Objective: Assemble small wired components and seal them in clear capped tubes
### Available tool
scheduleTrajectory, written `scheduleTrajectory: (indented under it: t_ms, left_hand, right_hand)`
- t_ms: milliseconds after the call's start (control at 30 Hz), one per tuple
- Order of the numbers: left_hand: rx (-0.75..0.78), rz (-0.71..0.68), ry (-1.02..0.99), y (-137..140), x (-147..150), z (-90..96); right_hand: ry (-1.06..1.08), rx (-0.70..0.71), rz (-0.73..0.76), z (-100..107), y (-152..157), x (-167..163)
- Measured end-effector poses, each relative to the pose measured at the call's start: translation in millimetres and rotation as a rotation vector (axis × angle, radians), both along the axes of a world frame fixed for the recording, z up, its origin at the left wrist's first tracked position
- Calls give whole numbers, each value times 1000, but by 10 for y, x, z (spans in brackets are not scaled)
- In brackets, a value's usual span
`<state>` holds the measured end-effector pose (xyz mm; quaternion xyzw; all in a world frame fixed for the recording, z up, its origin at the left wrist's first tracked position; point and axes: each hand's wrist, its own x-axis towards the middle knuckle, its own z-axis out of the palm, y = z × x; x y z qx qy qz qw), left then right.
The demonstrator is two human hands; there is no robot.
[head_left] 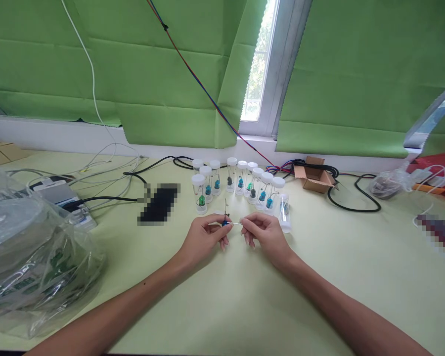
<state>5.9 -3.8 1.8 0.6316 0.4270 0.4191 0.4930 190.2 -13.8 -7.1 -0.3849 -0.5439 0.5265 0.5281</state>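
My left hand (203, 236) pinches a small dark blue piece (225, 223) with a thin wire standing up from it. My right hand (267, 235) is closed on the end of a thin silvery rod (237, 223), which bridges the gap to the left fingertips. Whether the rod is joined to the blue piece I cannot tell. Just beyond the hands stand several clear vials (199, 195) with white caps, holding small blue, green or dark pieces with wires. Beside my right hand, another clear vial (285, 212) appears to lie on its side.
A clear plastic bag (37, 257) with a bulky object fills the table's left side. Behind it are a power strip (82, 215) and cables. An open cardboard box (315, 178) sits at the back right by coiled black cable (359, 209). Two blurred patches cover objects left and far right.
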Motion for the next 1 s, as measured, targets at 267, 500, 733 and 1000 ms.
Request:
scheduleTrajectory:
  t_ms: [267,500,733,1000]
  left_hand:
    - [5,10,-1,7,16,-9]
    - [12,6,-11,-7,14,13]
    - [14,1,-12,6,8,5]
    - [-39,18,-30,17,8,7]
  right_hand:
    - [255,-286,90,-38,24,-15]
    - [266,-299,101,-43,18,-3]
    - [126,-150,37,-76,35,8]
    - [-378,325,-112,-55,18,58]
